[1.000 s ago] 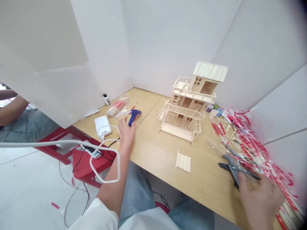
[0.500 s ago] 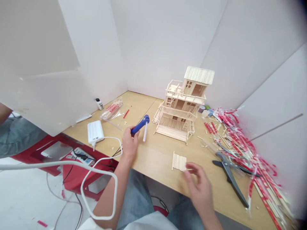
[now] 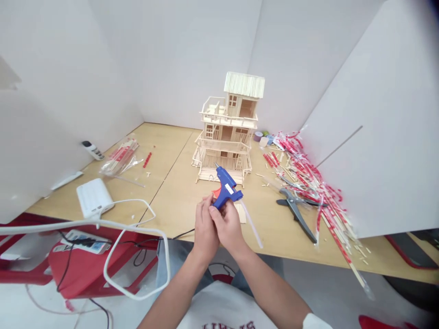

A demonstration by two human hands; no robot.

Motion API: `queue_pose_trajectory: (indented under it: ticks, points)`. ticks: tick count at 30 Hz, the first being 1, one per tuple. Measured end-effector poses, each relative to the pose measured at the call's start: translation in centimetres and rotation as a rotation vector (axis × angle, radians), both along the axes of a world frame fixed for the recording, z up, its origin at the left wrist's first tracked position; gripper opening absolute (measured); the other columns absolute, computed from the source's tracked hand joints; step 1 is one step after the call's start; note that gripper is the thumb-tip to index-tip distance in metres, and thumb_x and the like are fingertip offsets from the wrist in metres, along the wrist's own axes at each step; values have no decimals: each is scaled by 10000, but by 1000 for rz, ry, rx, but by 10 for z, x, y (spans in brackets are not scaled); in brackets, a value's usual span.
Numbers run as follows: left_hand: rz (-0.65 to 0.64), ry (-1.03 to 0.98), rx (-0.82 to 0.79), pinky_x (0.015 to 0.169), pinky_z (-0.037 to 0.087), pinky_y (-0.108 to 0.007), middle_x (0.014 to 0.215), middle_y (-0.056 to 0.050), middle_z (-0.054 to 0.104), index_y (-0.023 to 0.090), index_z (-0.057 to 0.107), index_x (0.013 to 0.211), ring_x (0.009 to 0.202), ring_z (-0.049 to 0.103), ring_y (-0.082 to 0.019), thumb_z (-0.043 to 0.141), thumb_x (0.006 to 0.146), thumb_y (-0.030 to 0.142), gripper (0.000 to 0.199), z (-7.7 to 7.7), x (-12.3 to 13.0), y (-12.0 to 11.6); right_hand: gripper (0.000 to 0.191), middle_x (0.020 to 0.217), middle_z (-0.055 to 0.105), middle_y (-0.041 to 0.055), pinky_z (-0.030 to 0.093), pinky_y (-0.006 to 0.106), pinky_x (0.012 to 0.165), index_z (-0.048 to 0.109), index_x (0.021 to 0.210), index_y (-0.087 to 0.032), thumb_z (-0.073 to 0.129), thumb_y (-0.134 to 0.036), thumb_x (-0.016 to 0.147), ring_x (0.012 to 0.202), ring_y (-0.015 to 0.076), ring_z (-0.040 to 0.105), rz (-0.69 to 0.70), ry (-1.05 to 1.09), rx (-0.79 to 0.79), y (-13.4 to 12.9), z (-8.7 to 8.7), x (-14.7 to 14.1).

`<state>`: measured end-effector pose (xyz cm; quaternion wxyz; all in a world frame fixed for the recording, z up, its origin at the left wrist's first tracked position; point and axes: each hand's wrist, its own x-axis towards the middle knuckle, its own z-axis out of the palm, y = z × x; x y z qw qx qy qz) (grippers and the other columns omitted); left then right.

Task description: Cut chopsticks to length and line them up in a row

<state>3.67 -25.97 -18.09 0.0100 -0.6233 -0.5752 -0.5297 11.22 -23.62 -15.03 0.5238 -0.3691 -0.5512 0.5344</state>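
A blue hot glue gun (image 3: pixel 226 183) with an orange trigger is held in front of me, its nozzle pointing away toward the stick house. My left hand (image 3: pixel 205 224) and my right hand (image 3: pixel 228 226) are both closed around its handle, side by side. From the gun's rear a clear glue stick (image 3: pixel 252 225) sticks out and slants down to the right. Partly hidden behind my right hand, a small panel of wooden sticks (image 3: pixel 242 214) lies on the table. Beyond the nozzle stands a multi-storey house of wooden sticks (image 3: pixel 231 121).
Pruning shears (image 3: pixel 297 214) lie right of the hands, beside a long heap of red-and-clear wrapped sticks (image 3: pixel 322 196). Leftward are a white power bank (image 3: pixel 94 198) with a looping white cable (image 3: pixel 137 297), a bag of sticks (image 3: pixel 120 157) and a small bottle (image 3: pixel 92 150).
My left hand has brought the glue gun rightward and turned its nozzle away from me. My right hand has left the stick panel and joined the handle. The view has shifted right.
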Motion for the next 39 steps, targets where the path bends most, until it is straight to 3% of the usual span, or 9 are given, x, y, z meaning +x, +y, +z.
queue_pose_trajectory:
  ticks: [4, 11, 17, 23, 27, 30, 35, 39]
  points:
    - [-53, -29, -32, 1011, 509, -443, 1293, -164, 570, 221, 319, 1538, 1216, 558, -250, 433, 1016, 194, 535, -1, 2, -2, 301, 1117, 753, 101, 564, 406, 965, 633, 1201, -206, 577, -357, 946, 1051, 261, 716, -8, -66, 7, 0, -5, 8]
    - [-166, -295, -160, 1055, 485, -429, 1367, -168, 570, 217, 417, 1428, 1285, 557, -246, 434, 998, 213, 430, 5, 2, -12, 412, 1368, 647, 113, 449, 438, 1139, 578, 1330, -208, 522, -439, 993, 1296, 249, 597, 74, -13, 15, -3, 6, 9]
    - [-114, -378, -341, 826, 537, -366, 1078, -110, 650, 200, 488, 1134, 953, 669, -223, 508, 929, 228, 209, 12, -13, -20, 445, 1305, 681, 136, 469, 476, 1118, 634, 1238, -192, 594, -523, 943, 1253, 281, 627, 142, 4, -48, -1, -2, 2]
    - [-189, -513, -341, 756, 500, -304, 986, -52, 626, 223, 468, 1105, 844, 628, -183, 476, 965, 276, 150, 19, -19, -33, 525, 1323, 663, 116, 496, 460, 1079, 546, 1337, -244, 665, -512, 902, 1247, 269, 626, 255, 93, -37, -1, 10, 0]
    - [-177, -605, -339, 728, 473, -292, 919, -26, 583, 221, 489, 1060, 795, 572, -174, 515, 966, 393, 198, 15, -17, -43, 523, 1348, 639, 130, 509, 436, 1050, 588, 1302, -223, 703, -498, 873, 1233, 278, 626, 301, -51, 46, 1, 21, 7]
    - [-178, -646, -355, 751, 476, -303, 943, -35, 589, 219, 502, 1055, 836, 579, -188, 509, 965, 420, 220, 8, -18, -47, 513, 1302, 672, 135, 534, 431, 1007, 605, 1294, -207, 717, -462, 864, 1157, 283, 670, 254, -203, 38, 1, 21, 9]
    - [-161, -509, -436, 801, 507, -349, 1015, -72, 647, 227, 506, 1117, 912, 633, -223, 472, 963, 278, 166, 0, -28, -49, 416, 1209, 727, 142, 577, 401, 897, 645, 1216, -183, 684, -427, 881, 1078, 298, 711, 201, -443, 47, -5, 22, 8]
    - [2, -194, -385, 857, 509, -445, 1088, -137, 674, 214, 547, 1173, 993, 656, -299, 534, 850, 172, 326, 5, -37, -47, 350, 1123, 758, 107, 592, 345, 795, 665, 1155, -208, 669, -428, 883, 987, 280, 738, 229, -474, 95, -8, 25, 2]
